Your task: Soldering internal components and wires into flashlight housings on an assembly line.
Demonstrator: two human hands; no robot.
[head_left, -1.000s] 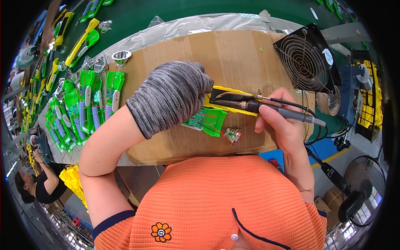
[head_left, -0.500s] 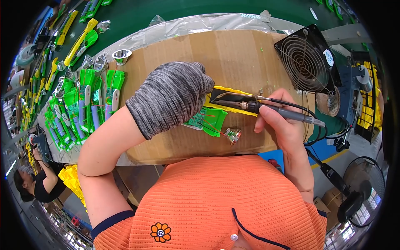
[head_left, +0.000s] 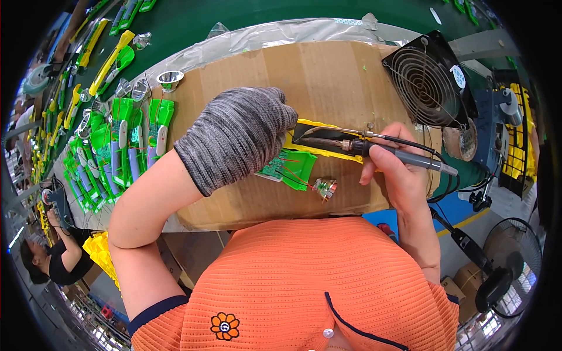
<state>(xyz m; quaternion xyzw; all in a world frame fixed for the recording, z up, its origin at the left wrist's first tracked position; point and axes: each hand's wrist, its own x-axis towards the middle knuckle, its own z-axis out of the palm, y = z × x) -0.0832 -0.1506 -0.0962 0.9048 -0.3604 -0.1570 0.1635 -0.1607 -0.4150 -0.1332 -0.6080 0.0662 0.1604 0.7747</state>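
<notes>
Fingers of the right hand (head_left: 404, 169) pinch the soldering iron (head_left: 361, 147), shifted slightly toward the counter's (head_left: 328, 73) right edge, over the yellow casing (head_left: 329, 152) mid-counter. The gloved left hand's (head_left: 240, 137) fingertips are hidden; I cannot tell their grip. A pale label (head_left: 458, 76) marks the fan (head_left: 422, 82).

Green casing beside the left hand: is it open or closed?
Open: the green casing shows uncovered circuit board and red wires; the left hand hides part.

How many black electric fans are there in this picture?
2: one square-framed black fan at upper right, and one round black fan at lower right. Others may be hidden.
</notes>
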